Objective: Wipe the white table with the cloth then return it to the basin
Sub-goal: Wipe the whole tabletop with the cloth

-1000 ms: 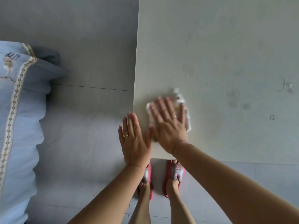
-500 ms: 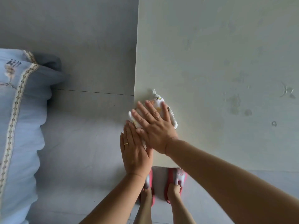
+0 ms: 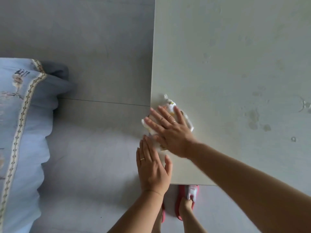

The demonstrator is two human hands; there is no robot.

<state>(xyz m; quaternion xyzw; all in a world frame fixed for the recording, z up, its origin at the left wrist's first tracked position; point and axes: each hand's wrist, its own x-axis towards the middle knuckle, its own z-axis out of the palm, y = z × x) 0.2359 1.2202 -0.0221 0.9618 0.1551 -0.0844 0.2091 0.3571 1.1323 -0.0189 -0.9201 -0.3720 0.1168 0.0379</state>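
Observation:
The white table point(image 3: 227, 64) fills the right side of the view; damp smears and spots mark its right part. A small white cloth point(image 3: 170, 104) with a yellow print lies at the table's left edge, partly overhanging it. My right hand point(image 3: 170, 130) presses flat on the cloth, fingers spread, covering most of it. My left hand point(image 3: 152, 167) is held flat and open just off the table's left edge, below the cloth, its thumb by the table's side. No basin is in view.
Grey tiled floor point(image 3: 94, 148) lies left of the table. A light blue quilt point(image 3: 18, 132) with a patterned border sits at the far left. My feet in red slippers point(image 3: 188, 199) stand beneath the table's near edge.
My right hand has slid the cloth leftward to the table's left edge, so it overhangs. My left hand has stayed beside the edge, slightly lower in the view.

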